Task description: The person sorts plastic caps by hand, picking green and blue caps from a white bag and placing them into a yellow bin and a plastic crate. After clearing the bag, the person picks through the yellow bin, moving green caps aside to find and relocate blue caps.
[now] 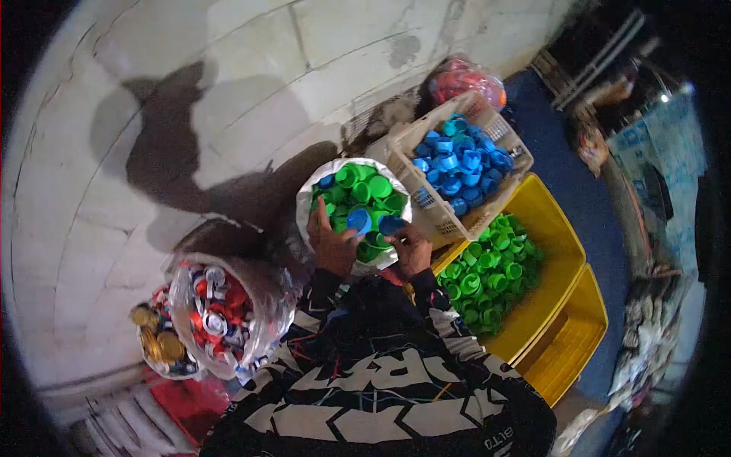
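Observation:
A white sack [306,199] full of green caps [378,186] stands in front of me, with a dark blue cap near its upper left side. Over the sack's near part, my left hand [333,242] holds a blue cap [359,221] between thumb and fingers. My right hand [412,249] pinches a darker blue cap [391,225] at the sack's right edge. The two caps are close together, just above the green ones. Right of the sack, a white crate [428,204] holds many blue caps [470,160].
A yellow bin [560,221] with green caps lies below the crate. At the lower left stand a clear bag [266,293] of red and white caps and a smaller bag with gold caps [164,344]. A red bag [466,80] sits behind the crate, near the wall.

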The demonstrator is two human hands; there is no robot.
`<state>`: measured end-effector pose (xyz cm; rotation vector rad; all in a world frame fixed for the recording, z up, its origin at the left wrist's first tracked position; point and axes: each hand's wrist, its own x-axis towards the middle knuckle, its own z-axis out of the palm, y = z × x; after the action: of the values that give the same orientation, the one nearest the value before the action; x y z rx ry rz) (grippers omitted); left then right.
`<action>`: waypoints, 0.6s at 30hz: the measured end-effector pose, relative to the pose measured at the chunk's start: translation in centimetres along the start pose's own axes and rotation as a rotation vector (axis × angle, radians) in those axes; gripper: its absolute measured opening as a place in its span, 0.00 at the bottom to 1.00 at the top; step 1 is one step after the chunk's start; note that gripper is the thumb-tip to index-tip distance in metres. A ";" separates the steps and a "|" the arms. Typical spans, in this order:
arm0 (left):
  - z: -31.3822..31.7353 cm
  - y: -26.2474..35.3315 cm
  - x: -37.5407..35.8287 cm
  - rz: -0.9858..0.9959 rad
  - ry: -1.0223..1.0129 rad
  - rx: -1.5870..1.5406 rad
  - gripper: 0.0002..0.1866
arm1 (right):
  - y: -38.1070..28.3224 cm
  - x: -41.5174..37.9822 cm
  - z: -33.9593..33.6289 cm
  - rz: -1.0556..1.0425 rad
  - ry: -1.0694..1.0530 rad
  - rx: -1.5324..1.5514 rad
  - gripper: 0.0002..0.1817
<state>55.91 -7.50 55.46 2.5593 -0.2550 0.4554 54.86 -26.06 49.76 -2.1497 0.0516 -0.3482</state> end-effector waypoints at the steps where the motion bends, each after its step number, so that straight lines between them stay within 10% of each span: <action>1: 0.8 0.4 -0.3 0.052 0.013 -0.045 0.11 | -0.1 -0.6 -0.6 0.050 0.000 0.008 0.14; 10: 5.6 4.8 -1.5 0.204 -0.235 -0.356 0.07 | 0.9 -4.8 -5.7 0.420 0.203 0.641 0.05; 18: 8.2 9.0 3.4 0.387 -0.222 -0.338 0.05 | 3.3 -2.2 -8.6 0.127 0.368 0.030 0.04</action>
<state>58.91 -19.69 54.25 2.2244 -0.8426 0.2369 50.73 -34.50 51.18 -2.0167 0.3880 -0.6610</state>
